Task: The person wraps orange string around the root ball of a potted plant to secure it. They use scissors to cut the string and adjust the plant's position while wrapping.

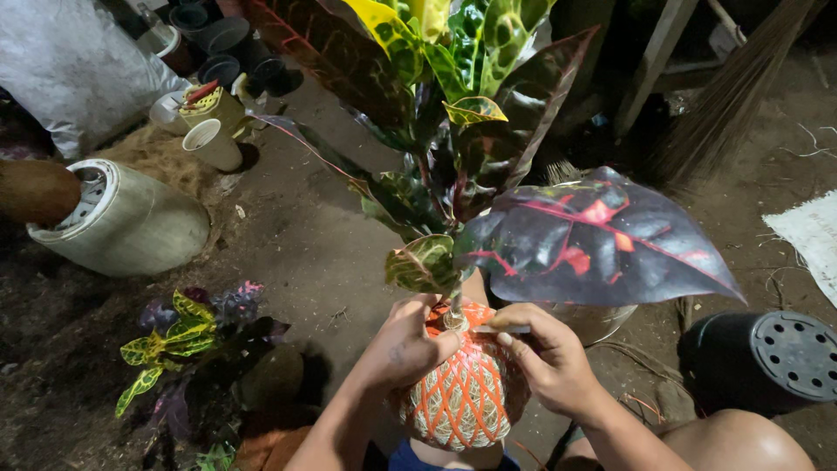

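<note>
We see our left hand (pixel 405 344) gripping the fibre ball (pixel 459 397) under the croton plant (pixel 462 139) at lower centre. Its orange string net looks nearly complete. Our right hand (pixel 545 353) pinches a thin tool (pixel 504 329) at the top.

A grey-white plastic sack (pixel 70 61) lies top left
</note>
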